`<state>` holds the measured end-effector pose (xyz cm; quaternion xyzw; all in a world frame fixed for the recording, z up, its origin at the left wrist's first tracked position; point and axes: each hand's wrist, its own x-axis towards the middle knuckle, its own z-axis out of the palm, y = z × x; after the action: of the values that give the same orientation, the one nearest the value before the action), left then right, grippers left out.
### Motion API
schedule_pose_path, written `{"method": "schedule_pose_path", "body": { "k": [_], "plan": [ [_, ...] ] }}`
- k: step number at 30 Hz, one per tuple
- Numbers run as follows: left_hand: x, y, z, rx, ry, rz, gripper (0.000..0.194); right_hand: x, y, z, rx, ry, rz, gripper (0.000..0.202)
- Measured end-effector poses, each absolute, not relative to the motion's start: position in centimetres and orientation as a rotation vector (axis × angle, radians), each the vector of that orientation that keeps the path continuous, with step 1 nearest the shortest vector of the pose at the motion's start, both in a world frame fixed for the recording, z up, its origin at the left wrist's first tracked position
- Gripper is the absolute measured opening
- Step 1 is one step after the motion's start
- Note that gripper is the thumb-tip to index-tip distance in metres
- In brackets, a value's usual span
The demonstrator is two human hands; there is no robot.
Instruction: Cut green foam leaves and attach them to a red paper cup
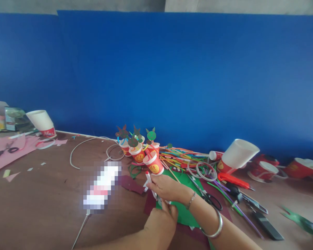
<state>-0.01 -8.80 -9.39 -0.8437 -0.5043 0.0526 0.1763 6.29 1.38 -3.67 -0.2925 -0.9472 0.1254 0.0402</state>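
Note:
My right hand [165, 187], with a bracelet and a silver bangle at the wrist, is closed around a white marker [148, 177] with a red end. Just below it, my left hand [163, 218] is closed, its fingers close to a small whitish item that I cannot make out. Directly beyond my right hand a red and white paper cup [154, 164] leans to one side. Behind that cup stand several more cups with animal heads cut from paper, one of them a green head [151, 134]. Green paper [187, 210] lies under my hands.
Colourful pipe cleaners [179, 156] lie behind my hands. Black-handled scissors [213, 201], a red glue gun [234, 180] and stacked white cups [238, 154] are on the right. A lit, blurred-out phone [101, 187] with a cable lies left; pink paper [28, 149] is farther left.

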Motion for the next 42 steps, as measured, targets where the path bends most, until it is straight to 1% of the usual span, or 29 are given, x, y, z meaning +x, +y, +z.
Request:
{"method": "schedule_pose_path", "body": {
  "k": [7,14,21,24,27,32,36,39,42],
  "plan": [
    [0.1,-8.8,-9.0,-2.414,-1.549,0.197,0.032,6.2,1.4,-3.3,-0.952,-2.875,0.350,0.031],
    [0.2,-8.9,-8.8,-2.372,-1.549,0.207,0.032,6.8,1.7,-3.8,-1.024,-2.822,0.336,0.030],
    [0.1,-8.8,-9.7,-2.347,-1.627,0.060,0.020,7.4,2.2,-4.4,-1.033,-2.819,0.272,0.033],
    [0.1,-8.9,-9.7,-2.340,-1.663,-0.007,0.019,7.6,2.2,-4.4,-1.042,-2.811,0.275,0.032],
    [0.0,-9.0,-9.4,-2.348,-1.669,0.001,0.020,7.9,2.2,-4.5,-1.100,-2.718,0.382,0.030],
    [-0.2,-8.9,-8.9,-2.376,-1.590,0.034,0.022,8.7,2.2,-4.8,-1.137,-2.463,0.670,0.026],
    [-0.4,-8.9,-8.7,-2.385,-1.551,0.037,0.023,9.6,2.0,-5.4,-1.172,-2.261,0.865,0.028],
    [-0.4,-8.9,-8.8,-2.377,-1.553,0.025,0.023,10.3,1.8,-6.1,-1.189,-2.143,0.952,0.030],
    [-0.4,-8.9,-8.8,-2.385,-1.547,0.029,0.024,11.1,1.6,-6.8,-1.185,-2.058,0.965,0.031]
  ]
}}
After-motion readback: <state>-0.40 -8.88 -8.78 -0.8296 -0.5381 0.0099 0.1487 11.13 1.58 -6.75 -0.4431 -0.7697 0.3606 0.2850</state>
